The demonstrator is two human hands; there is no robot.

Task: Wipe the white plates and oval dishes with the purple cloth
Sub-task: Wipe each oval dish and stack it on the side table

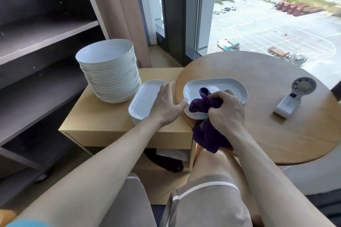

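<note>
a high window looks over a car park, and beside it a round wooden bench (258, 72) stands next to a lower square bench (103, 116). on the low bench sit a tall stack of white plates (110, 72) and the left stack of oval dishes (142, 101). the right stack of oval dishes (217, 86) rests at the round bench's near edge. the right hand (227, 110) has its fingers (219, 97) curled tight round the bunched purple cloth (201, 103), pressing it into the top dish there, with the loose end hanging below the bench edge. the left hand (166, 105) is flat, fingers straight, over the left stack, its thumb touching the rim of the dish under the cloth. the dishes look glazed, so probably slick, breakable and heavy when stacked, and best steadied at the rim. the cloth is soft and bunches easily.
</note>
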